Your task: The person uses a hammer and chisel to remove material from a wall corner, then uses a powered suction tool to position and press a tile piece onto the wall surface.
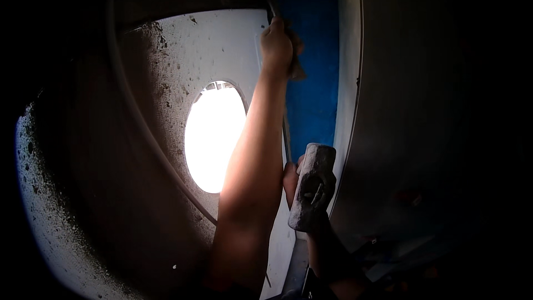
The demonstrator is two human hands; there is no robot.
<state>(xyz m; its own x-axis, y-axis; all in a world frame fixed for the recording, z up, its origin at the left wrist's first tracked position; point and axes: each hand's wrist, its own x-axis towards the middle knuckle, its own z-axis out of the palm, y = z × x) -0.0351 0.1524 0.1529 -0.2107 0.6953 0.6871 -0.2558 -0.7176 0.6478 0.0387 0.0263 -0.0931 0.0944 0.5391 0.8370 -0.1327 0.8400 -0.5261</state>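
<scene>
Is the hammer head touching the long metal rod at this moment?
No, the hammer in the right hand is low, apart from the rod, which the left hand grips up high.

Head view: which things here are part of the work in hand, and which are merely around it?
In use:
left hand gripping a long rod
right hand holding a hammer
blue strip

Merely around:
oval opening
speckled white wall
thin cable

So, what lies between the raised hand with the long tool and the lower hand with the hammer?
In the head view, only the tool's thin shaft runs down the blue strip between them.
</scene>
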